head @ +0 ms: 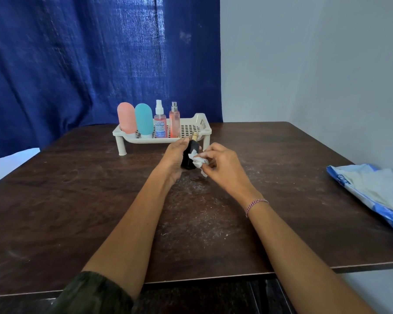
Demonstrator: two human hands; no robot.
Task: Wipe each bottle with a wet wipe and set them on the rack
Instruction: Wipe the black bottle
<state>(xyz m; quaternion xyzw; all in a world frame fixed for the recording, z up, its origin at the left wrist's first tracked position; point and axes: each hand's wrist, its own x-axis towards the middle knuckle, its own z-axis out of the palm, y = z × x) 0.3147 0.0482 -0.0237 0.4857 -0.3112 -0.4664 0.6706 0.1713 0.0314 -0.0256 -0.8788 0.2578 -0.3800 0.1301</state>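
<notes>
Nearly done: four bottles (143, 118) standing on rack (145, 140) at 12 o'clock. Your left hand (174, 157) is gripping black bottle (189, 156) at table centre, just before rack; your right hand (222, 164) is pinching wipe (197, 160) against it. Probably remaining: finishing wipe, racking it at rack's free 3 o'clock end.

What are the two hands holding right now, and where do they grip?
The left hand grips a black bottle round its body. The right hand pinches a crumpled white wipe in its fingertips, against the bottle's side.
</notes>
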